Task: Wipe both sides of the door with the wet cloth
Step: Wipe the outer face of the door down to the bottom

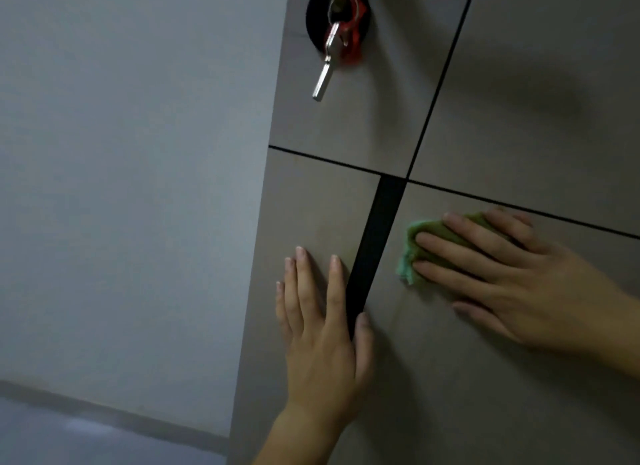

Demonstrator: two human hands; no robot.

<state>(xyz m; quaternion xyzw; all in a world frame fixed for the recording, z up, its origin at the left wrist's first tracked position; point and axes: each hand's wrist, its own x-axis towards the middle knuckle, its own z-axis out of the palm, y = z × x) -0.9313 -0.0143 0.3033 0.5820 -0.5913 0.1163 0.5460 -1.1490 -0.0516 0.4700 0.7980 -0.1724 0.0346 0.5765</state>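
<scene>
A grey-brown door fills the right side of the view, crossed by thin black grooves and a wide black strip. My right hand lies flat with straight fingers on a green cloth, pressing it against the door just right of the black strip. Most of the cloth is hidden under my fingers. My left hand rests flat on the door lower left, with its thumb on the black strip.
A black round lock plate near the door's top left holds a bunch of keys with a red tag. Left of the door edge are a pale grey wall and a grey skirting.
</scene>
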